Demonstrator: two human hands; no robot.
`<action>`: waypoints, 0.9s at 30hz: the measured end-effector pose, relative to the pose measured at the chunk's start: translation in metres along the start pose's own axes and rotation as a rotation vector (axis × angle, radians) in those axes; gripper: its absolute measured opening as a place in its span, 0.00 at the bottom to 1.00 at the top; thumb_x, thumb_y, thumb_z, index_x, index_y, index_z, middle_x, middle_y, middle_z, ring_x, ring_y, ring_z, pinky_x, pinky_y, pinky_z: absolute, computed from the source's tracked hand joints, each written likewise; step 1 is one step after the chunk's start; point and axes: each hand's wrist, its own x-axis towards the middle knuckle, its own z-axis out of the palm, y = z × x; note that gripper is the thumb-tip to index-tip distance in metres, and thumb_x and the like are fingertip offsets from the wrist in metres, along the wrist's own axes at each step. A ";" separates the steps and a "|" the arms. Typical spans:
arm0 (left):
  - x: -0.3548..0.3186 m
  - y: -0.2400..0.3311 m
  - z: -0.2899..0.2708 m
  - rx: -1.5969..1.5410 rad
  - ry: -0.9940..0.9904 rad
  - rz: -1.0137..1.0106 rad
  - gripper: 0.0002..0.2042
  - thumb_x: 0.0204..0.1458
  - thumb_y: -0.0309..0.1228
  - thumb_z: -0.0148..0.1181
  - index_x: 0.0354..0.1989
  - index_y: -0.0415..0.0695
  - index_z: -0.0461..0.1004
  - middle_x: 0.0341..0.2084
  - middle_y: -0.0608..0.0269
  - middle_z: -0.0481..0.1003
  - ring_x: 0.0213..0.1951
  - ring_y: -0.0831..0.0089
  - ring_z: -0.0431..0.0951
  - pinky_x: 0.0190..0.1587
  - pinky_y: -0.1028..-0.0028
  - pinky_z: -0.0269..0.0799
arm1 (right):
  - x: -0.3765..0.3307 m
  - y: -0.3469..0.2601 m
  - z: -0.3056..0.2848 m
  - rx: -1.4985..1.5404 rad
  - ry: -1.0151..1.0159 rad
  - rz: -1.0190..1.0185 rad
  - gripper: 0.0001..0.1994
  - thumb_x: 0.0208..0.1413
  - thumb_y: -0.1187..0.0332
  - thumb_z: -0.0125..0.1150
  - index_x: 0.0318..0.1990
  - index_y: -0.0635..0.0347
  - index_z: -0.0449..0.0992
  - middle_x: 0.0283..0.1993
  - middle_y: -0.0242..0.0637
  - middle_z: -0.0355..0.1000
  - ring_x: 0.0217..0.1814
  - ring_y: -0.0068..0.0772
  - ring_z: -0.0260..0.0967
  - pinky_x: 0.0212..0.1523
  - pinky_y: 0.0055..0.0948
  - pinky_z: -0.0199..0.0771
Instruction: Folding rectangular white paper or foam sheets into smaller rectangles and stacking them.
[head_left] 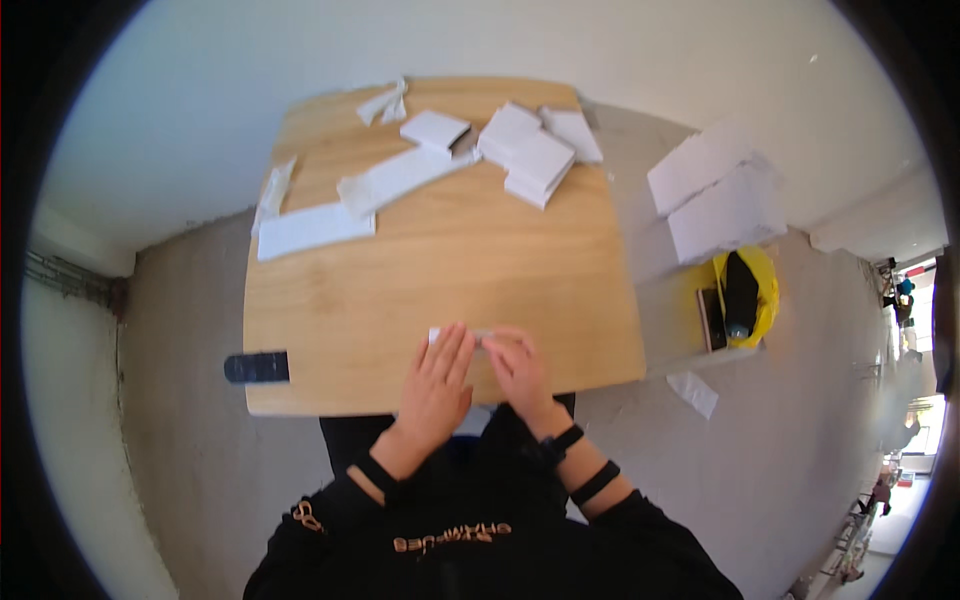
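A small white piece (434, 335) lies on the wooden table (450, 290) near its front edge, mostly covered by my hands. My left hand (437, 385) rests flat over it, fingers stretched out side by side. At the piece's right end, where something greyish shows, my right hand (520, 372) has its fingertips bent together in a pinch. How much of the piece lies under the left fingers is hidden.
White strips (318, 230) lie at the table's left. White boxes (530, 150) and crumpled white material (385, 103) sit at the back. A dark flat object (257, 367) overhangs the left edge. White packages (725, 200) and a yellow bag (766, 295) stand right of the table.
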 end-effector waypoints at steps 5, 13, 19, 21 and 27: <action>0.006 -0.018 0.006 -0.266 0.194 -0.037 0.36 0.42 0.22 0.63 0.63 0.38 0.57 0.58 0.47 0.63 0.59 0.52 0.63 0.60 0.58 0.60 | 0.020 -0.013 0.000 0.082 -0.073 0.248 0.13 0.51 0.76 0.62 0.46 0.56 0.77 0.43 0.40 0.70 0.40 0.36 0.72 0.36 0.29 0.75; 0.014 -0.052 0.010 -0.108 0.211 0.055 0.28 0.45 0.22 0.61 0.58 0.40 0.64 0.55 0.53 0.67 0.58 0.57 0.66 0.59 0.56 0.60 | 0.028 -0.024 -0.003 0.051 -0.180 0.148 0.15 0.49 0.76 0.63 0.47 0.57 0.75 0.44 0.43 0.69 0.41 0.42 0.71 0.40 0.31 0.74; 0.007 -0.019 0.022 0.085 0.145 0.024 0.30 0.43 0.23 0.60 0.59 0.38 0.63 0.63 0.52 0.60 0.67 0.56 0.55 0.67 0.51 0.44 | 0.015 -0.024 0.020 -0.387 -0.163 0.056 0.21 0.48 0.71 0.58 0.51 0.69 0.67 0.42 0.47 0.67 0.46 0.46 0.66 0.47 0.40 0.68; -0.003 -0.016 0.019 0.139 0.124 -0.087 0.33 0.43 0.23 0.60 0.62 0.38 0.59 0.64 0.50 0.58 0.68 0.53 0.52 0.68 0.49 0.40 | 0.016 -0.033 0.026 -0.406 -0.145 0.043 0.21 0.48 0.70 0.58 0.50 0.69 0.66 0.42 0.47 0.67 0.47 0.47 0.66 0.49 0.40 0.67; 0.007 -0.030 0.010 -0.065 0.190 0.080 0.23 0.46 0.21 0.59 0.54 0.37 0.68 0.55 0.50 0.67 0.58 0.51 0.65 0.61 0.54 0.57 | 0.019 -0.034 0.005 -0.431 -0.164 -0.036 0.15 0.47 0.69 0.60 0.44 0.63 0.70 0.41 0.41 0.67 0.48 0.42 0.65 0.49 0.39 0.66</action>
